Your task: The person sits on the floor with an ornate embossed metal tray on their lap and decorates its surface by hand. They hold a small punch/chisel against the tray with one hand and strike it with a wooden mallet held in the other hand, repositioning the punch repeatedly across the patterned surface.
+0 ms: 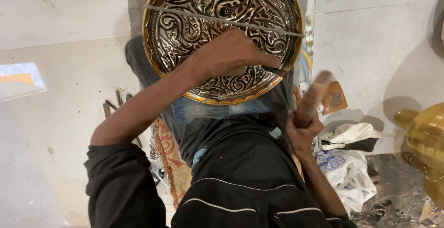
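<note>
The round engraved metal plate rests tilted on the person's lap, its gold rim toward the body and its dark floral pattern facing up. A thin rod lies across its upper half from rim to rim. Near the plate's lower right edge a small chisel stands with its tip on the pattern.

The left hand lies over the plate's lower middle, fingers closed together around the chisel, pinning it against the metal. The right hand is off the plate, just beside its lower right rim — fingers wrapped tight on the handle of a wooden mallet, whose head is blurred with motion above the chisel.

By the look of it, the step in hand is chasing the pattern — 1 stroke in a run of many. The next move seems to call for a short, square tap on the chisel's top, with the left fingers keeping the tip from skating.

Around the lap lie a patterned cloth, white rags, several loose tools on the pale floor, and a brass vessel at the right.
</note>
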Motion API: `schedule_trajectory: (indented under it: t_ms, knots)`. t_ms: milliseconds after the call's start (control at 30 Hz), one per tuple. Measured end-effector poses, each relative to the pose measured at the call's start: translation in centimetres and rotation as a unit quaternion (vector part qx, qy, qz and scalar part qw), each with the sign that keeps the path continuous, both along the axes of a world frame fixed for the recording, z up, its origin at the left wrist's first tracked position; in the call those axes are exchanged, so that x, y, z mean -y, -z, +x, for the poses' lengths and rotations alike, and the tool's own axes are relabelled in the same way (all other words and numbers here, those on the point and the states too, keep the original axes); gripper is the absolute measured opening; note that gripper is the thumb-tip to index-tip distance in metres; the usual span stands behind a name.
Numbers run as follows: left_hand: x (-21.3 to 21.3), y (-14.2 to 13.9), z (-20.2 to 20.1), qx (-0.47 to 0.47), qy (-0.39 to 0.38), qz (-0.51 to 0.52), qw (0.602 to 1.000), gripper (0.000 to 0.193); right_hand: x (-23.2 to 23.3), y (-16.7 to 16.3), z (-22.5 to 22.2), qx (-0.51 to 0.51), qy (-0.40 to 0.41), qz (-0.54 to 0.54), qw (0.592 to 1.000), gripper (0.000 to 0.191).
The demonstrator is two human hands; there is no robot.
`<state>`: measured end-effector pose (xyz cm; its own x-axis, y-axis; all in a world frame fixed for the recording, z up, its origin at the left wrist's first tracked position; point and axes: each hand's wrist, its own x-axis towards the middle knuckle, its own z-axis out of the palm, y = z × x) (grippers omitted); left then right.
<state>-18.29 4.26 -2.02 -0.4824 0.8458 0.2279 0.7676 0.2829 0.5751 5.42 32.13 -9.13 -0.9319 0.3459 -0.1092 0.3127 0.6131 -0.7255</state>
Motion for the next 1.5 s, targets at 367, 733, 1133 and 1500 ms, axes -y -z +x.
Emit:
schedule_trajectory:
  t_ms: [367,733,1133,1500]
  knots:
    - [-1.4,3.5,6.6,-0.023,-0.368,0.141,0.919,0.063,-3.0,-12.3,-12.9,0.013,-0.199,0.014,0.980,0.023]
    - [4.8,3.0,13.4,0.042,-0.565,0.588,0.577,0.032,2.2,-5.9,-10.7,-0.065,-0.092,-0.209,0.971,0.024]
    - [13.4,6.8,20.5,0.276,-0.742,0.360,0.493,0.046,3.6,-3.4,-10.4,-0.079,0.013,-0.475,0.877,0.030]
    - [13.9,6.2,24.4,0.204,-0.761,0.498,0.361,0.049,5.2,-5.9,-14.8,-0.132,-0.110,-0.233,0.957,0.025]
